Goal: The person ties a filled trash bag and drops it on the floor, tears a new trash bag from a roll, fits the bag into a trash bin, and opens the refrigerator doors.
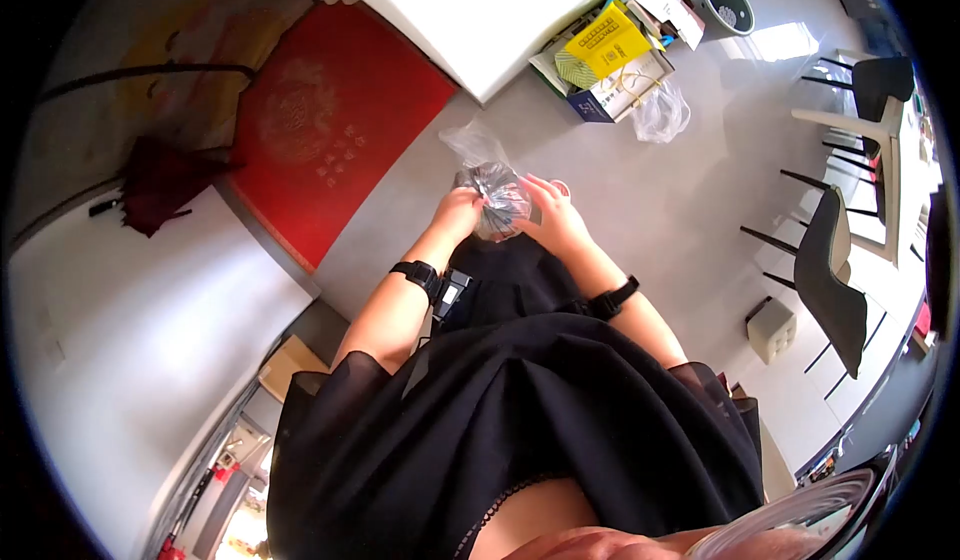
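A clear plastic bag (502, 198) with its neck gathered is between my two hands, in front of my body. What is inside looks dark and silvery, and I cannot make out its kind. My left hand (460, 212) is closed around the gathered neck. Beyond that hand the loose top of the bag flares out. Against the bag's right side rests my right hand (553, 214), its fingers spread and curved, with a ring-like pinkish thing near them. Black straps circle both wrists.
A red mat (335, 125) lies at the left near a dark umbrella (160, 185) on a white surface. Ahead stand a box of packaging (610, 55), another plastic bag (660, 113) and a bin (726, 6). Dark chairs (833, 275) and a small stool (771, 329) are at the right.
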A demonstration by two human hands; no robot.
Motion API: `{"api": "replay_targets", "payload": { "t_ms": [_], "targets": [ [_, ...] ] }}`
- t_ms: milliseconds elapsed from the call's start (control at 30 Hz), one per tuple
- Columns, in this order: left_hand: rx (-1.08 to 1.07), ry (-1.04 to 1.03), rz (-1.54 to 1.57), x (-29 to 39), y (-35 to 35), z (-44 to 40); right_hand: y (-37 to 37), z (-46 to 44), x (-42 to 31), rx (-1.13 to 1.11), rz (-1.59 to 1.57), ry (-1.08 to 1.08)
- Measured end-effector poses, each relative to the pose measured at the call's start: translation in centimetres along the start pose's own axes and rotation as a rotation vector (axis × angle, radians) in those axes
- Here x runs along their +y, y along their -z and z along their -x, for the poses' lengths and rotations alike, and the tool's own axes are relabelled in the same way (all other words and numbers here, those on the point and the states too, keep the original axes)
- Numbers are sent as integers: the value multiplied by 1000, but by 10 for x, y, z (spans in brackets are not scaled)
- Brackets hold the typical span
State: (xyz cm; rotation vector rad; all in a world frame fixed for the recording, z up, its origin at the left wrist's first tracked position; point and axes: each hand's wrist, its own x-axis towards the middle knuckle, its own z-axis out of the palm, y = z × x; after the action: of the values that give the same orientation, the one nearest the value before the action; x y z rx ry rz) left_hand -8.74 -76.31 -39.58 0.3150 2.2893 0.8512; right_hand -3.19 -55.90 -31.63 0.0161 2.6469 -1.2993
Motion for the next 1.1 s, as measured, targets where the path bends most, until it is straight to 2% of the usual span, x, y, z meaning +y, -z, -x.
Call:
{"api": "replay_targets", "payload": {
  "t_ms": [67, 133, 200, 233, 333, 400, 533, 567, 600, 667, 733, 767, 900, 967, 1100],
  "targets": [
    [-64, -46, -85, -11, -17, -11, 9, 29, 42, -112, -33, -312],
    [-54, -8, -117, -42, -41, -27, 15, 72, 94, -231, 23, -512],
    [-12, 19, -203, -68, -55, -45, 13, 129, 150, -229, 104, -620],
    [0, 168, -192, -59, -50, -49, 16, 153, 167, -228, 112, -678],
    [-16, 206, -159, -82, -55, -77, 17, 227, 214, -203, 98, -830],
    [-29, 260, -244, -86, -62, -109, 18, 251, 231, -257, 27, -1025],
    [15, 389, -288, -110, -91, -162, 2, 273, 260, -111, -210, -1117],
    [99, 470, -243, -116, -98, -172, -5, 273, 265, -76, -246, -1132],
    [75, 473, -186, -124, -99, -185, -9, 270, 267, -42, -280, -1148],
    [157, 496, -262, -155, -111, -213, -25, 268, 279, 53, -657, -1166],
    [197, 484, -262, -167, -114, -230, -35, 255, 282, 100, -851, -1076],
    [208, 469, -285, -156, -108, -232, -15, 211, 244, -25, -659, -1208],
    [233, 574, -152, -161, -106, -242, -42, 229, 271, 96, -980, -1184],
    [186, 617, -92, -169, -106, -245, -44, 238, 277, 96, -964, -1167],
    [256, 590, -10, -160, -102, -236, -38, 244, 283, 82, -895, -1118]
  ]
}}
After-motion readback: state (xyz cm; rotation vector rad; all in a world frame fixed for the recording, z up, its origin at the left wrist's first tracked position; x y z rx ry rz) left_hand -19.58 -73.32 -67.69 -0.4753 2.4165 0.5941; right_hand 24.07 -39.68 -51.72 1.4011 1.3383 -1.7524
